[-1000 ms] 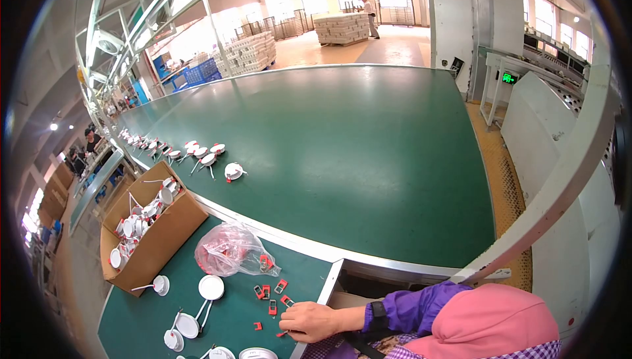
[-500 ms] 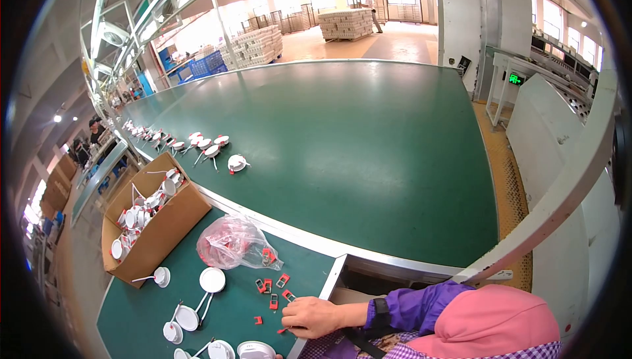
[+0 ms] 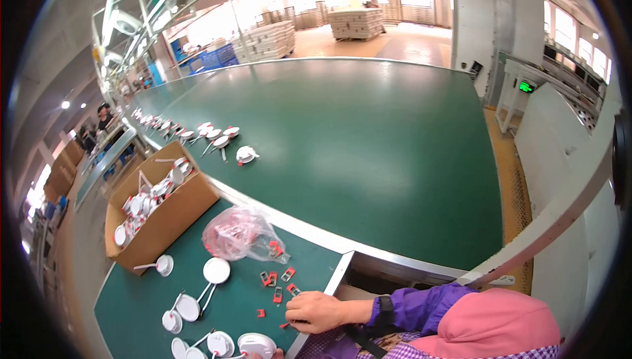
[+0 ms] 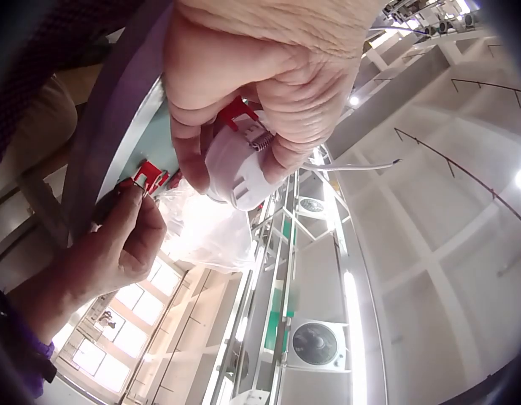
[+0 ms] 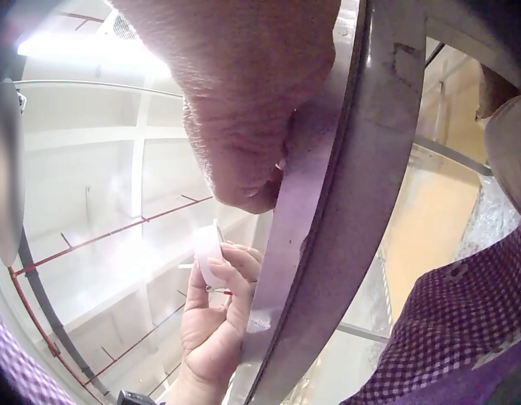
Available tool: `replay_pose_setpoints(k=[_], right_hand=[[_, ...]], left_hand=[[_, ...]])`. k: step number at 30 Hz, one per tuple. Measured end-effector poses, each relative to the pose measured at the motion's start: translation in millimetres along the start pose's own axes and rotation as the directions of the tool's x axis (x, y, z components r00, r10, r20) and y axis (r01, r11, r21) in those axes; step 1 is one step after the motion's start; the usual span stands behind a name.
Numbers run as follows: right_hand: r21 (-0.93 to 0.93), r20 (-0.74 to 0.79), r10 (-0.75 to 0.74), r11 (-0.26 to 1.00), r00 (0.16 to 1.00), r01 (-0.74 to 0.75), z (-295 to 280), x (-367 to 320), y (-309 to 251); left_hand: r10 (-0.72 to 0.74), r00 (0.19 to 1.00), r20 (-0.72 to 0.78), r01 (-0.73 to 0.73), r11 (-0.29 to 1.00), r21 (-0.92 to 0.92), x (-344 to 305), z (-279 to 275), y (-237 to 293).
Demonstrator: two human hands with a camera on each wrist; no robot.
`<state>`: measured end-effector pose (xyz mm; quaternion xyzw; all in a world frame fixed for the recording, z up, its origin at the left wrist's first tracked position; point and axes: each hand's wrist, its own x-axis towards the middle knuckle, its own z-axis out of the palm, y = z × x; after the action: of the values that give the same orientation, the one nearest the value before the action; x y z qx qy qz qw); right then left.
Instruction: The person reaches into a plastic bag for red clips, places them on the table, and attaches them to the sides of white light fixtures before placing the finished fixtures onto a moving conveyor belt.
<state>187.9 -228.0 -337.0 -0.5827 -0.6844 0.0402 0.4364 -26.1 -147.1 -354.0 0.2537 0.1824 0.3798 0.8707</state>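
Observation:
My left hand [image 4: 269, 67] grips a white round downlight [image 4: 237, 173] between thumb and fingers. A red clip with a metal spring [image 4: 253, 133] sits on the light's side, and a white wire trails off it. In the head view this downlight [image 3: 257, 344] is at the bottom edge, with only fingertips of the left hand showing. My right hand [image 3: 316, 311] rests at the bench corner, its thumb and finger pinching a small red clip [image 4: 149, 175]. Several loose red clips [image 3: 278, 293] lie just beyond it on the green bench.
A clear bag of red parts [image 3: 240, 234] lies behind the clips. More white downlights [image 3: 216, 270] are spread over the bench's left side. An open cardboard box [image 3: 178, 211] full of lights stands by the wide green conveyor belt [image 3: 368, 161], which carries a row of lights [image 3: 220, 140].
The downlight in my left hand has risen further into the head view at the bottom edge. My right hand has stayed at the bench corner. The head view has shifted slightly.

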Motion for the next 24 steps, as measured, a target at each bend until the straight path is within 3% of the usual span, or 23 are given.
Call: replay_pose_setpoints(k=[3, 5, 7, 8, 9, 13, 16, 18, 23, 24], right_hand=[[0.004, 0.006, -0.021, 1.0, 1.0, 0.021, -1.2, 1.9, -0.3], [0.029, 0.013, 0.042, 0.999, 0.999, -0.042, -2.9, 2.9, -1.2], [0.1, -0.036, 0.105, 0.99, 0.994, -0.101, -6.6, 5.5, -3.2], [0.191, -0.028, 0.181, 0.966, 0.983, -0.173, -9.6, 6.8, -5.3], [0.284, -0.003, 0.256, 0.927, 0.967, -0.245, -12.0, 8.3, -6.8], [0.551, 0.081, 0.491, 0.703, 0.868, -0.449, -16.2, 10.3, -8.2], [0.569, 0.03, 0.483, 0.711, 0.875, -0.413, -14.6, 22.6, -14.5], [0.488, -0.038, 0.479, 0.775, 0.877, -0.402, -15.2, 26.6, -18.7], [0.412, -0.02, 0.465, 0.811, 0.885, -0.416, -13.4, 41.2, -43.2], [0.317, -0.089, 0.356, 0.896, 0.93, -0.312, -9.2, 41.7, -46.6]], left_hand=[[0.016, 1.0, 0.025, -0.017, 0.998, 0.057, -0.1, 4.6, 0.5], [0.019, 0.998, 0.058, -0.022, 0.998, 0.051, 0.6, 2.9, 0.0], [0.016, 1.0, -0.003, -0.016, 0.999, 0.051, -1.0, 2.1, -1.6], [0.033, 0.994, -0.103, -0.03, 0.999, 0.031, -1.9, 11.7, -2.4], [0.134, 0.986, -0.102, -0.134, 0.991, 0.004, 2.4, 15.3, -7.6], [0.171, 0.964, -0.201, -0.133, 0.973, 0.187, -2.3, 35.3, -7.0], [0.222, 0.948, -0.228, -0.163, 0.954, 0.254, -3.6, 45.5, -7.8], [0.228, 0.944, -0.238, -0.161, 0.949, 0.271, -4.8, 51.3, -6.8], [0.325, 0.922, -0.21, -0.205, 0.871, 0.447, -3.6, 54.9, -9.5], [0.333, 0.912, -0.239, -0.205, 0.876, 0.436, -3.9, 57.1, -9.5]])
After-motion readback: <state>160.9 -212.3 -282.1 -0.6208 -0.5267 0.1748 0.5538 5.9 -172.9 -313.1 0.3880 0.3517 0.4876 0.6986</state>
